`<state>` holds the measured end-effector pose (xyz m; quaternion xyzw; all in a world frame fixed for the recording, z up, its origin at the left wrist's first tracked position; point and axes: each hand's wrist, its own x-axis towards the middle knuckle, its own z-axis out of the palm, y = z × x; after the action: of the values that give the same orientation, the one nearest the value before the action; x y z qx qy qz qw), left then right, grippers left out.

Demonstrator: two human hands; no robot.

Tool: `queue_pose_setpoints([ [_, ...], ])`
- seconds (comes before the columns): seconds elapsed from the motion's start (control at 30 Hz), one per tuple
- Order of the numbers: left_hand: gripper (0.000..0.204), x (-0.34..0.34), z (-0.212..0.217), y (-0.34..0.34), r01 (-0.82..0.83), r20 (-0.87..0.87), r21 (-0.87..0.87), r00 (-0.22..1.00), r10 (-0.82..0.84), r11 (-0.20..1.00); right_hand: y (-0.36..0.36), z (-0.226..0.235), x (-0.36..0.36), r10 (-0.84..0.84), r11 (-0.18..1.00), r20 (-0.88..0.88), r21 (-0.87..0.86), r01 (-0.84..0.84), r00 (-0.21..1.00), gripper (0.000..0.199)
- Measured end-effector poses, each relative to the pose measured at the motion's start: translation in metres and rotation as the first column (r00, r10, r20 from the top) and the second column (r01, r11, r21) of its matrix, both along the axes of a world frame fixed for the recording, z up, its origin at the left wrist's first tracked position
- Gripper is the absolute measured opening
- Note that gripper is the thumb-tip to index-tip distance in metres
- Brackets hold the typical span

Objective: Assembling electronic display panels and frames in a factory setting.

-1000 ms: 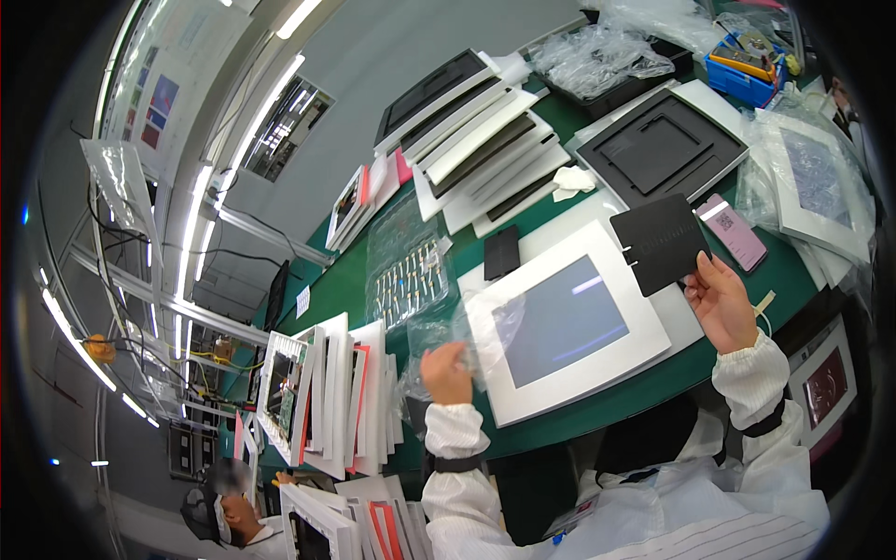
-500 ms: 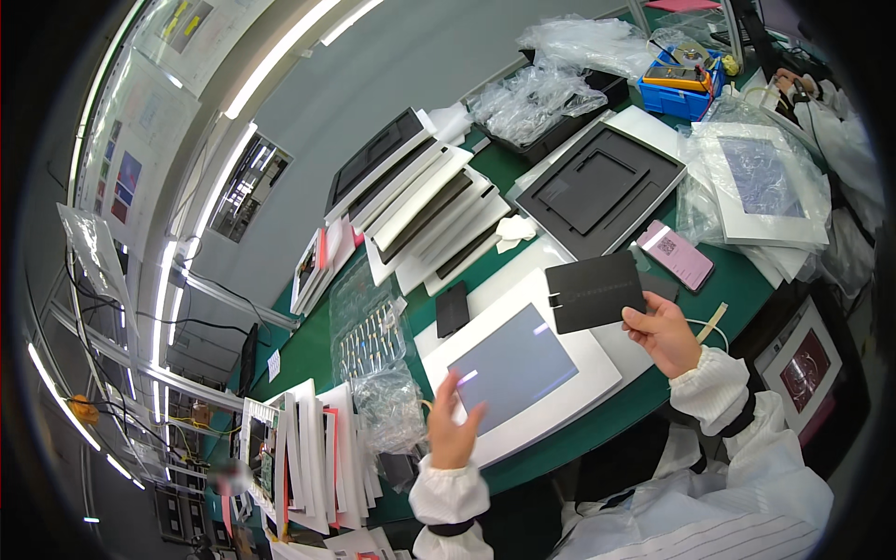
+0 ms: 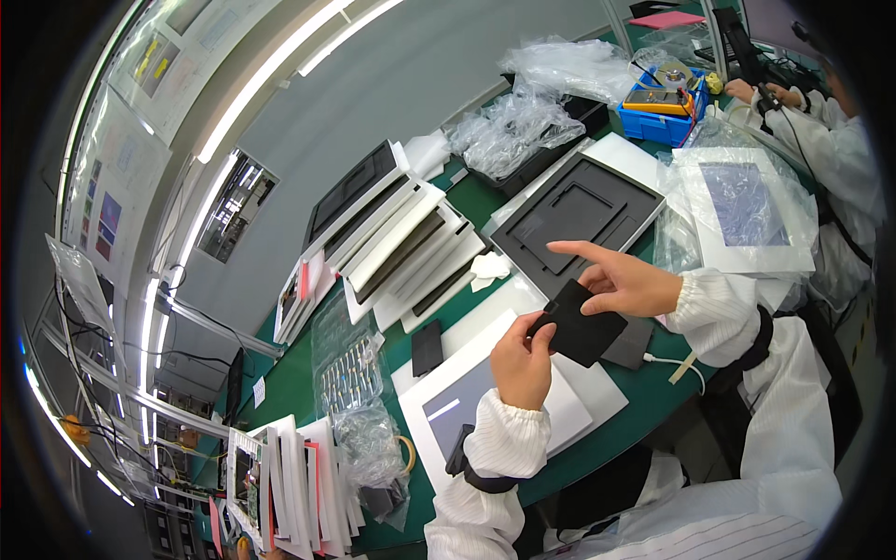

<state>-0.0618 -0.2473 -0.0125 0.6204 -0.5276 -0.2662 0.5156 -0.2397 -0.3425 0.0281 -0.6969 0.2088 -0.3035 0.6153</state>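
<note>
My left hand [image 3: 523, 367] pinches the left edge of a thin square black panel [image 3: 590, 329], holding it tilted above the bench. At the panel's upper edge is my right hand [image 3: 635, 287], its index finger stretched out and its thumb in front of the panel; whether the thumb touches is hard to tell. Below the hands lies a white-framed board with a grey screen [image 3: 457, 403], partly covered by my left forearm. Beyond my right hand sits a black moulded tray [image 3: 583, 201]. A small dark rectangular block [image 3: 427, 348] rests left of the framed board.
Stacked white and black frames [image 3: 411, 247] stand at the back, with more upright panels [image 3: 299, 485] at near left. Clear plastic bags [image 3: 518, 131], a blue bin [image 3: 658, 126] and a bagged framed screen [image 3: 744, 201] line the far side. A co-worker's hands [image 3: 770, 93] are at far right.
My left hand has come up and right from over the screen to grip the black panel. The panel has turned and tilted; my right hand's fingers have spread from their grip. The view has shifted slightly.
</note>
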Motion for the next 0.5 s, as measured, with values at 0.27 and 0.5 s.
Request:
queue_pose_setpoints([
  [0.27,0.062,0.021,-0.02,-0.082,-0.045,0.292,0.11,0.956,0.011,0.993,-0.172,-0.018,0.009,-0.163,0.886,-0.091,-0.452,0.106,0.982,0.048],
  [0.5,0.099,0.027,-0.076,-0.105,-0.079,0.544,0.462,0.812,-0.212,0.883,-0.264,-0.055,0.017,-0.107,0.973,-0.209,-0.222,0.06,0.972,0.05],
])
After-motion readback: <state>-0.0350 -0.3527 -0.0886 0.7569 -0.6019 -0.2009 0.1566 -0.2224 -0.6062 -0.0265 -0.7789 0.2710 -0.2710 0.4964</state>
